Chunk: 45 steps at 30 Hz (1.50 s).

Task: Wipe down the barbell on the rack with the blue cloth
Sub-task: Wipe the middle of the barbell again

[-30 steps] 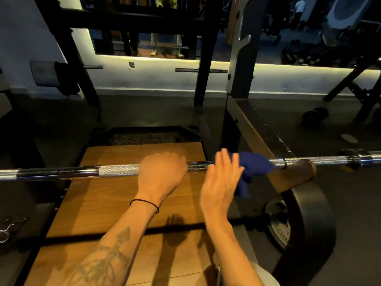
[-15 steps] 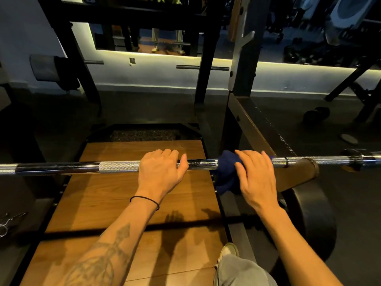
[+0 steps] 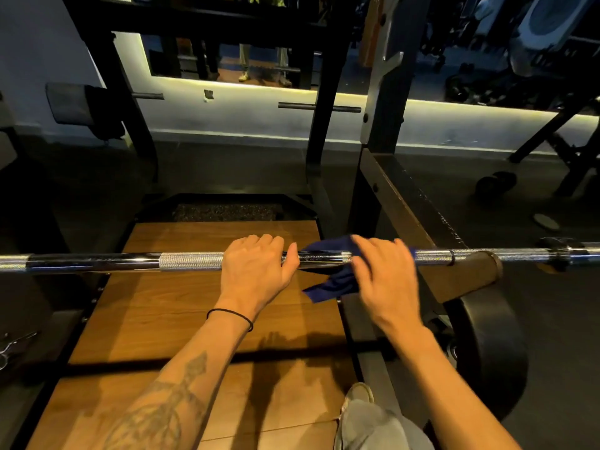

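The barbell (image 3: 194, 261) is laid level across the rack (image 3: 386, 102), above a wooden platform (image 3: 168, 306). The middle of the bar is gripped from above by the left hand (image 3: 256, 271), with the fingers curled over the far side. Just to its right, the blue cloth (image 3: 331, 280) is draped over the bar and pressed against it by the right hand (image 3: 386, 274), whose fingers are bent over the cloth. A loose corner of cloth is seen hanging below the bar.
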{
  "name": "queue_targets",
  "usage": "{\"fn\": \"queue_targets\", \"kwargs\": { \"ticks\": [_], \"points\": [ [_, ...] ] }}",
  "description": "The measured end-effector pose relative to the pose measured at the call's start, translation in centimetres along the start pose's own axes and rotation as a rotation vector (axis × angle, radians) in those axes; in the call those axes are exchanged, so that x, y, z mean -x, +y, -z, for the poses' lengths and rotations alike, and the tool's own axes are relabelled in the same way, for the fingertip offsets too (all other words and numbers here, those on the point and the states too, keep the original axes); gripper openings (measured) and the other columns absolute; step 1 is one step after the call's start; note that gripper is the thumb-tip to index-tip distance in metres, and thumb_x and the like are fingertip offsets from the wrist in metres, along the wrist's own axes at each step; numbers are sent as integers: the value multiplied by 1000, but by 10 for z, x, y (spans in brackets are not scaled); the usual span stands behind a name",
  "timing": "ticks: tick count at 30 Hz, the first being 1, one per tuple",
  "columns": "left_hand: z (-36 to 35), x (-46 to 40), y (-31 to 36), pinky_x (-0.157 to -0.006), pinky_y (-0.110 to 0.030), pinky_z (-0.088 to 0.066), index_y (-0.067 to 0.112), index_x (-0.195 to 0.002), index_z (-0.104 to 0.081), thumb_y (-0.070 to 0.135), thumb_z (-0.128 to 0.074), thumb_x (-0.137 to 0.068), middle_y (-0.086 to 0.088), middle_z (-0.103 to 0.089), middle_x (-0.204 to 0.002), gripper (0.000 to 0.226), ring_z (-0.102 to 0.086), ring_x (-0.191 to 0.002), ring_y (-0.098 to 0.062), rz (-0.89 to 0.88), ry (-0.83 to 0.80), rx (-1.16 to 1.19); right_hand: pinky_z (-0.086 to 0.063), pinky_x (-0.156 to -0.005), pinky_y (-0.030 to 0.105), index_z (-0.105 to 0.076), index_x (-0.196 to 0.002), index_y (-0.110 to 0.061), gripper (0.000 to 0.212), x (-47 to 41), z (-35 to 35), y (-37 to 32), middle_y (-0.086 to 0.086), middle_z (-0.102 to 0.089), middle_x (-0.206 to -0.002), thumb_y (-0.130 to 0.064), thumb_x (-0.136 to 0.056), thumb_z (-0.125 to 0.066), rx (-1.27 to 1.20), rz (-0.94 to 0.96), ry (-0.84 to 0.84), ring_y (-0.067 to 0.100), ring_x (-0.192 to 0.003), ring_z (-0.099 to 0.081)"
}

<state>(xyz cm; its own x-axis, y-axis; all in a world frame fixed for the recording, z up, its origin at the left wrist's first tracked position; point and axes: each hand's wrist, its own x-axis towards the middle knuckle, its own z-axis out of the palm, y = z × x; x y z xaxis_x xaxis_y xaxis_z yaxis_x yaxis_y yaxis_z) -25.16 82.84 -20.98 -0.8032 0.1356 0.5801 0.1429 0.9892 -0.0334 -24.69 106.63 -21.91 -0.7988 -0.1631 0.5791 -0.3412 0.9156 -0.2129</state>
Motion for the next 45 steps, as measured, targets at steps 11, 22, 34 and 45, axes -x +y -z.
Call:
{"fn": "queue_targets", "kwargs": {
  "ticks": [11, 22, 34, 45],
  "points": [
    [4, -2, 3, -56, -31, -37, 21, -69, -61, 49, -27, -102, 2, -62, -65, 55, -60, -60, -19, 20, -55, 10, -18, -123, 49, -58, -137, -17, 39, 0, -35, -99, 0, -63, -124, -28, -104, -39, -86, -122, 79, 21, -126, -53],
    [13, 6, -51, -58, -32, -47, 20, -77, -62, 57, -10, -99, -2, -63, -68, 68, -61, -65, -22, 26, -113, -6, -27, -116, 49, -65, -121, -13, 39, 6, 11, 23, 6, -64, -114, -32, -101, -37, -5, -150, 87, 28, -112, -57],
    [11, 15, -72, -57, -37, -39, 17, -65, -58, 41, -30, -102, -6, -62, -60, 52, -60, -56, -30, 57, -24, -61, -31, -115, 45, -59, -135, -16, 40, 0, -43, -143, 1, -61, -128, -33, -104, -40, -58, 132, -33, 22, -120, -53],
    [18, 15, -65, -62, -35, -41, 17, -66, -62, 43, -23, -102, -2, -62, -62, 59, -58, -58, -24, 104, -41, -38, -20, -119, 57, -69, -115, -11, 40, -2, -20, -40, 10, -66, -115, -25, -98, -36, 68, -376, 146, 33, -122, -53]
  ]
}}
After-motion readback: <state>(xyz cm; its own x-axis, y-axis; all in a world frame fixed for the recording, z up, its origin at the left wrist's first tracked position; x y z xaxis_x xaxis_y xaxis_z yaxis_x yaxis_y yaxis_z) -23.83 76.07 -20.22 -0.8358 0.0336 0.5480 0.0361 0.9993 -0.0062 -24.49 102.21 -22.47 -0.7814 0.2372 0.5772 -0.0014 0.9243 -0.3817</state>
